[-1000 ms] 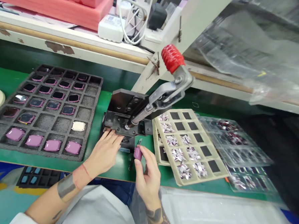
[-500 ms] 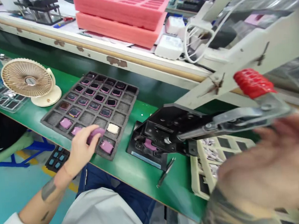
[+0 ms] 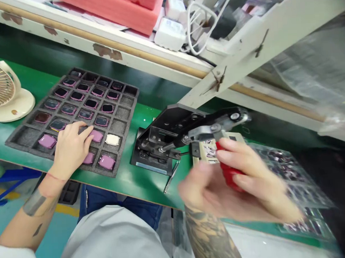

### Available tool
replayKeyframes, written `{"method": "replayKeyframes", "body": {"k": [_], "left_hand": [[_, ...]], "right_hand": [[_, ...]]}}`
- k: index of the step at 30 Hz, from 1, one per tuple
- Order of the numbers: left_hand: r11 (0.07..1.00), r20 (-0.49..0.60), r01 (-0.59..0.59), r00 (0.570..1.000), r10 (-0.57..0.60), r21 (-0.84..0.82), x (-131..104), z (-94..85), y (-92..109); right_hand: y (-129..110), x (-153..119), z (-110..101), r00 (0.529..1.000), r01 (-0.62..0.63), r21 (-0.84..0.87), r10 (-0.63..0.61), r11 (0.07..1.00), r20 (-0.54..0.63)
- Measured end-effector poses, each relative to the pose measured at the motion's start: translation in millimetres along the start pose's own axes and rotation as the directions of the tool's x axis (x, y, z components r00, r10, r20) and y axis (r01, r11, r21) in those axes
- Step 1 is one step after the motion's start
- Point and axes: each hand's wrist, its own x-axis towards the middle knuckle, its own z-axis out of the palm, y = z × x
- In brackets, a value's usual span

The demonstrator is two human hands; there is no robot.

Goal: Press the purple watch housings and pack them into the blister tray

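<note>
My left hand (image 3: 72, 145) is over the grey foam tray (image 3: 122, 137), its thumb and index finger closed at the left edge of a purple watch case (image 3: 97, 136) in a compartment. Beside that case sits a cream one (image 3: 113, 139); more purple cases (image 3: 106, 162) and dark-screened ones (image 3: 102, 120) fill other compartments. Blurred by motion, my right hand (image 3: 241, 183) has its fingers round the red grip (image 3: 229, 172) of the black toggle press (image 3: 172, 133). The lever is lowered towards me. No purple part shows under the press head.
A cream fan (image 3: 12, 102) stands at the left. A metal pen-like tool (image 3: 171, 178) lies right of the press base. Behind my right hand are a cream tray (image 3: 208, 148) and clear plastic trays (image 3: 290, 173). Red foam blocks (image 3: 131, 13) rest on the shelf (image 3: 157, 64) above.
The red grip has swung down and towards me, my right hand now round it. The purple case from my left hand is down in the tray. The view has shifted right.
</note>
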Motion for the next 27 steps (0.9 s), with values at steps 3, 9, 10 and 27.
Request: {"method": "replayKeyframes", "body": {"k": [3,9,10,27], "left_hand": [[1.000,-0.011,0.013,1.000,-0.013,0.013,-2.0,-12.8,-26.1],[0.997,0.036,0.059,0.997,-0.061,0.038,-3.4,-26.9,-112.7],[0.999,0.074,0.032,0.997,-0.033,0.017,-2.7,-28.3,-120.3],[0.930,-0.222,0.248,0.924,-0.311,-0.272,9.3,-32.4,-74.8]], "right_hand": [[3.9,-7.2,0.3,0.994,0.084,-0.065,-0.088,0.994,-0.067],[8.8,-18.5,-30.2,0.937,0.084,-0.285,-0.173,0.955,-0.304],[13.6,-26.1,-31.9,0.965,0.051,-0.326,-0.131,0.944,-0.228],[48.6,-87.8,-20.7,0.953,-0.119,-0.394,0.216,0.911,0.213]]}}
